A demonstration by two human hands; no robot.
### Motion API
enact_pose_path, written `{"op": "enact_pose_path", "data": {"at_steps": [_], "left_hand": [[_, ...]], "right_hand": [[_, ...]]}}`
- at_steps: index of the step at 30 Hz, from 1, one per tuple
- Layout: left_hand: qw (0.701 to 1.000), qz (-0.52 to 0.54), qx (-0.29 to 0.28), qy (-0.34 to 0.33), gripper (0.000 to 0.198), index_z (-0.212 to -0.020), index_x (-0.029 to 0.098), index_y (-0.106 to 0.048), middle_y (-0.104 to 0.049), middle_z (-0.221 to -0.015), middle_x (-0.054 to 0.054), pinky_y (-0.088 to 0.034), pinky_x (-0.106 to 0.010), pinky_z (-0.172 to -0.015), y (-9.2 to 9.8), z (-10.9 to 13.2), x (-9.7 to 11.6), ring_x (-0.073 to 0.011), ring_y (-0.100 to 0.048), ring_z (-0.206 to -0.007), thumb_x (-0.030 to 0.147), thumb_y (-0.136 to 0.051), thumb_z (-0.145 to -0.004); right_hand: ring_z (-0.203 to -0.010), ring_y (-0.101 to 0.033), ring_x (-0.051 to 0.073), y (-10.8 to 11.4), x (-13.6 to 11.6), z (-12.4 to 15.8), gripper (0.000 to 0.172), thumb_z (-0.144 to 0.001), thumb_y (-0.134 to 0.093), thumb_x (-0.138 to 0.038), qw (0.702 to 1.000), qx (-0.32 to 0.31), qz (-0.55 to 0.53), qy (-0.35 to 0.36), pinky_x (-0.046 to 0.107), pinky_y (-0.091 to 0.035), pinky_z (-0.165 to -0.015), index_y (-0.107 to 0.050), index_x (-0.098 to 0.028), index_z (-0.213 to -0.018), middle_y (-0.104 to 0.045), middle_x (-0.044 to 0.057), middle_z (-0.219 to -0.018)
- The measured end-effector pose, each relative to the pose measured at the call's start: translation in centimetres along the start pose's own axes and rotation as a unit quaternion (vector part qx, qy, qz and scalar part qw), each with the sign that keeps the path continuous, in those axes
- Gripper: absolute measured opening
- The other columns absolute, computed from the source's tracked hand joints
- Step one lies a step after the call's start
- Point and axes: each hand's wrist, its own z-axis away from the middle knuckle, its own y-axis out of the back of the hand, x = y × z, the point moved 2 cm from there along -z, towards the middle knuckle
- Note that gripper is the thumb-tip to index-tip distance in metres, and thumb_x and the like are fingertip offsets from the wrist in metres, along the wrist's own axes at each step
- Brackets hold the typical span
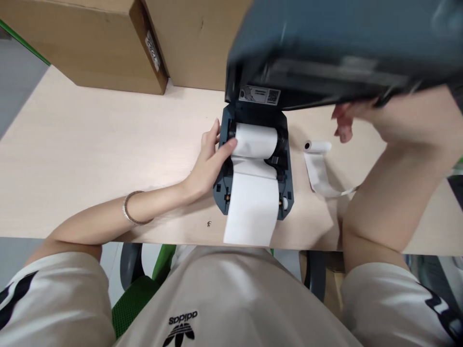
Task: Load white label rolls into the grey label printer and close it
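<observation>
A dark label printer (pixel 289 185) stands open on the table. Inside it sits a white paper roll (pixel 256 140), and a strip of its paper (pixel 253 207) runs out over the front toward me. My left hand (pixel 210 166) grips the printer's left side, with the thumb resting at the roll's left end. The raised printer lid (pixel 343 43) looms large and blurred at the upper right. At its lower edge is my right hand (pixel 347 118), fingers curled and partly hidden by the lid; it appears to hold that edge.
To the right of the printer lies a small loose paper roll (pixel 320 146) with its tail unwound. Cardboard boxes (pixel 97 48) stand along the back of the light wooden table (pixel 90 130). A green chair (pixel 135 299) shows below the table's front edge.
</observation>
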Motion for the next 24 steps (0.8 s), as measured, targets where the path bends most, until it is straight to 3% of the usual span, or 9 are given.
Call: {"op": "enact_pose_path", "data": {"at_steps": [2,5,9,13,15,17,20,22,24], "left_hand": [[0.999,0.001,-0.018,0.027,0.084,-0.179,0.041,-0.056,-0.059,-0.170,-0.009,-0.049,-0.057,-0.149,0.7,0.1,-0.5,-0.0403,-0.054,-0.173,0.068,-0.081,-0.103],[0.999,-0.007,-0.024,0.023,0.094,-0.180,0.040,-0.053,-0.055,-0.176,-0.011,-0.058,-0.056,-0.140,1.5,-0.1,-1.0,-0.0419,-0.055,-0.171,0.055,-0.085,-0.093],[0.999,-0.026,-0.021,0.004,0.099,-0.182,0.039,-0.051,-0.056,-0.177,-0.011,-0.062,-0.057,-0.132,1.9,-0.5,-1.8,-0.0423,-0.058,-0.167,0.041,-0.080,-0.088],[0.999,-0.045,-0.017,-0.017,0.095,-0.181,0.040,-0.054,-0.061,-0.169,-0.010,-0.063,-0.056,-0.129,1.9,-0.7,-2.1,-0.0412,-0.062,-0.162,0.036,-0.078,-0.090],[0.999,-0.042,-0.018,-0.020,0.093,-0.181,0.040,-0.056,-0.062,-0.165,-0.010,-0.064,-0.055,-0.128,1.9,-0.6,-2.1,-0.0403,-0.062,-0.161,0.033,-0.076,-0.090],[0.999,-0.035,-0.019,-0.022,0.092,-0.180,0.040,-0.057,-0.062,-0.162,-0.009,-0.064,-0.054,-0.129,1.8,-0.5,-2.0,-0.0392,-0.061,-0.161,0.031,-0.074,-0.090],[0.999,-0.035,-0.016,-0.029,0.093,-0.181,0.039,-0.057,-0.063,-0.159,-0.009,-0.061,-0.055,-0.134,1.7,-0.5,-1.8,-0.0383,-0.061,-0.161,0.028,-0.072,-0.090],[0.999,-0.041,-0.012,-0.035,0.092,-0.180,0.038,-0.058,-0.063,-0.158,-0.009,-0.059,-0.056,-0.137,1.7,-0.4,-1.6,-0.0379,-0.061,-0.160,0.026,-0.071,-0.089],[0.998,-0.045,-0.013,-0.035,0.089,-0.178,0.038,-0.060,-0.064,-0.158,-0.009,-0.058,-0.056,-0.137,1.7,-0.4,-1.5,-0.0379,-0.061,-0.159,0.027,-0.072,-0.090]], "right_hand": [[-0.055,-0.059,0.016,-0.8,0.8,-0.6,0.059,-0.104,-0.087,-0.074,0.996,0.077,-0.044,0.020,0.036,-0.042,-0.057,-0.072,-0.023,-0.078,-0.072,0.005,-0.074],[-0.052,-0.057,0.016,-1.9,2.0,-1.9,0.039,-0.108,-0.081,-0.062,0.990,0.114,-0.085,0.004,0.037,-0.039,-0.053,-0.080,-0.023,-0.105,-0.080,0.007,-0.090],[-0.054,-0.059,0.016,-2.8,3.5,-3.1,0.065,-0.095,-0.094,-0.069,0.992,0.069,-0.087,-0.053,0.040,-0.049,-0.061,-0.075,-0.026,-0.140,-0.085,0.006,-0.105],[-0.059,-0.061,0.017,-3.2,3.9,-3.3,0.079,-0.080,-0.101,-0.080,0.992,0.052,-0.066,-0.091,0.042,-0.052,-0.064,-0.054,-0.033,-0.123,-0.087,0.005,-0.117],[-0.060,-0.061,0.017,-3.2,3.2,-2.9,0.072,-0.085,-0.098,-0.078,0.994,0.047,-0.039,-0.086,0.040,-0.047,-0.061,-0.053,-0.034,-0.120,-0.087,0.005,-0.115],[-0.060,-0.059,0.016,-3.4,2.0,-2.3,0.054,-0.095,-0.089,-0.072,0.998,0.021,0.016,-0.061,0.039,-0.047,-0.063,-0.062,-0.031,-0.118,-0.082,0.004,-0.099],[-0.080,-0.071,0.022,-4.3,0.1,-1.2,0.037,-0.097,-0.084,-0.058,0.994,-0.029,0.104,0.005,0.045,-0.060,-0.082,-0.077,-0.026,-0.114,-0.078,0.006,-0.095],[-0.113,-0.080,0.032,-5.8,-0.4,-0.8,0.040,-0.094,-0.086,-0.052,0.985,-0.068,0.149,0.048,0.054,-0.063,-0.112,-0.084,-0.023,-0.122,-0.085,0.012,-0.119],[-0.140,-0.077,0.043,-7.7,-0.1,-0.7,0.056,-0.094,-0.086,-0.051,0.963,-0.120,0.225,0.088,0.066,-0.053,-0.135,-0.085,-0.021,-0.141,-0.084,0.016,-0.142]]}}
